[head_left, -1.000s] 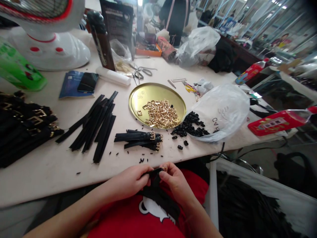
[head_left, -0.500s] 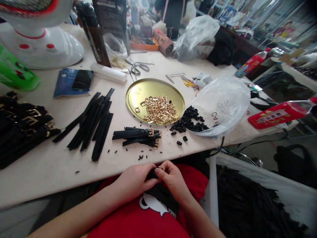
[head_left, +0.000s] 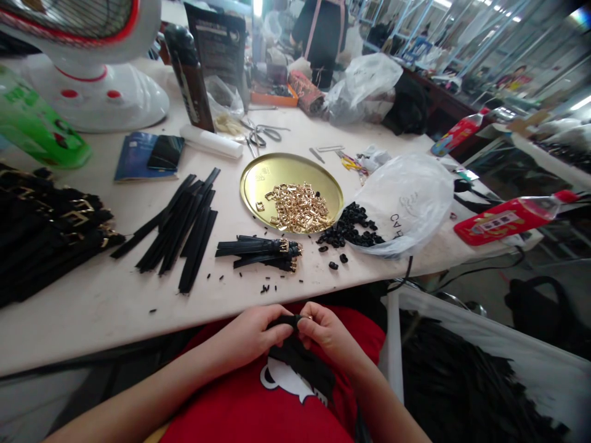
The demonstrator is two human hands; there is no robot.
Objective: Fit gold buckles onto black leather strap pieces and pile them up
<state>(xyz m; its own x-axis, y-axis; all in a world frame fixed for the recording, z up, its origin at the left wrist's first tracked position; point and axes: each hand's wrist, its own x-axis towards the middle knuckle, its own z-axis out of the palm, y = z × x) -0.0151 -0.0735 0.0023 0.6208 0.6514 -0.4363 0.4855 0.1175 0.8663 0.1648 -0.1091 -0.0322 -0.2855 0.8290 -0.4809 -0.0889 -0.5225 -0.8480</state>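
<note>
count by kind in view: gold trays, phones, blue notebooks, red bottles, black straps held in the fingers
gold tray: 1
phone: 1
blue notebook: 1
red bottles: 2
black strap, held: 1
total: 6

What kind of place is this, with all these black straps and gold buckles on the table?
Probably a small assembly workshop for buckled straps. A tray holds gold buckles, black strips lie loose on the worktable, and the left hand and right hand pinch a strap.

Head view, down over table [head_left: 115, 301]
</note>
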